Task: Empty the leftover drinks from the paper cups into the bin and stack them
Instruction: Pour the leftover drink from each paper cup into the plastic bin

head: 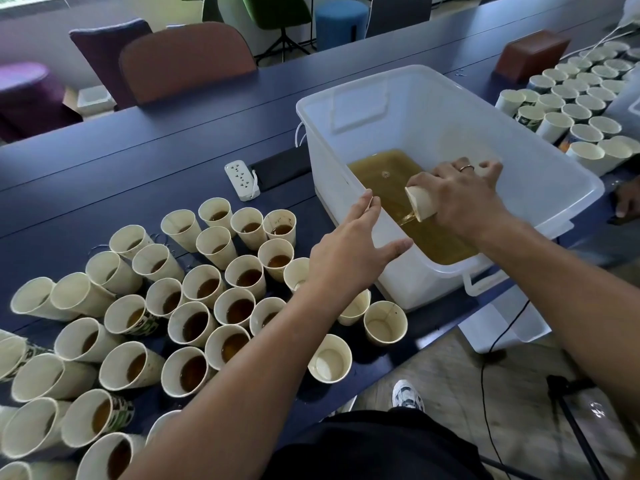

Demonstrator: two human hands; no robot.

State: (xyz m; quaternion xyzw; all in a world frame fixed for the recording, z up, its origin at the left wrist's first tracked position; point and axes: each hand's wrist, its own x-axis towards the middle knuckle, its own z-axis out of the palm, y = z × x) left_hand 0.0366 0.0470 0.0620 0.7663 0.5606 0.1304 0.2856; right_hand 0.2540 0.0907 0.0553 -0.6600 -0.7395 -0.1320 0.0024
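Note:
A translucent white plastic bin (519, 157) stands on the dark blue table, with brown liquid (384, 174) pooled in its bottom. My right hand (460, 199) grips a paper cup (420, 202) tipped mouth-down inside the bin, and a thin stream of drink runs out of it. My left hand (353, 247) rests with straight fingers on the bin's near rim. Several paper cups holding brown drink (239, 310) stand crowded on the table at the left. Two empty cups (384, 322) stand near the table's front edge.
Several more paper cups (581, 102) fill the table at the far right beside a brown box (530, 55). A white power strip (242, 180) and a black phone (280, 168) lie left of the bin. Chairs stand behind the table. Another person's hand (628, 199) shows at the right edge.

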